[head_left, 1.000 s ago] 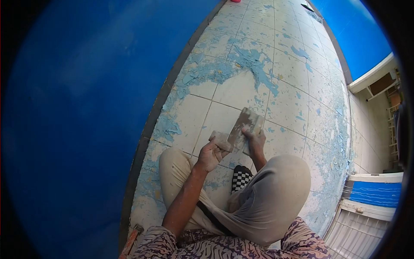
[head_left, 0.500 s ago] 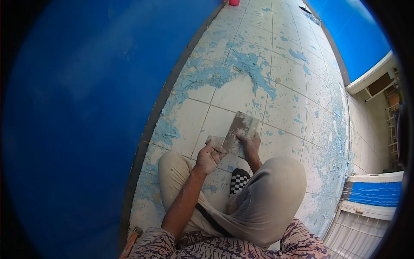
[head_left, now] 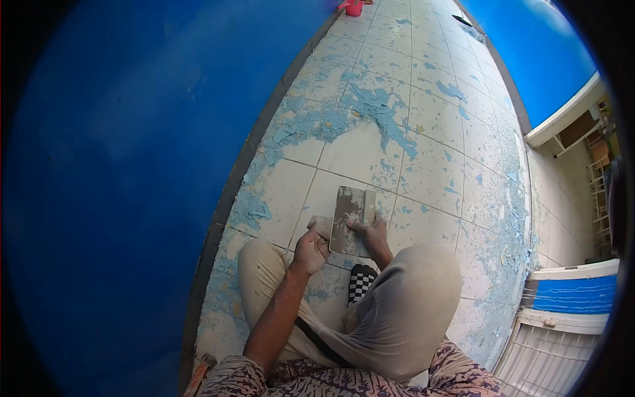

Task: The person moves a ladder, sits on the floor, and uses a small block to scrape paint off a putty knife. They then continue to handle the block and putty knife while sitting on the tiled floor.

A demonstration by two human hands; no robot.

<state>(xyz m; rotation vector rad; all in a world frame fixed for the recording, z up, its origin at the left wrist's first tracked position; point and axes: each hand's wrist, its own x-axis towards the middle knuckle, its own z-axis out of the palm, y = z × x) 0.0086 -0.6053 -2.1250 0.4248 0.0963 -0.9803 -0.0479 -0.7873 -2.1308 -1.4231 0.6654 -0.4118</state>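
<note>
My right hand is closed on a flat rectangular trowel, its thumb lying across the face. The brown face is smeared with white residue, and a paler strip runs along its right side. To the left, my left hand is closed around a small greyish flat scraper-like piece, beside the trowel's left edge. I cannot tell exactly what kind of piece it is. Both hands are in front of my bent knees, over the tiled floor.
Flakes of light blue paint litter the tiles. A blue wall rises at left, another on the right. Further off stands a pink bucket. A hammer-like tool shows at lower left, and a white grille at lower right.
The trowel has swung from a slant to nearly upright in view and shifted slightly left and down with my right hand. My left hand has moved a little down and left.
</note>
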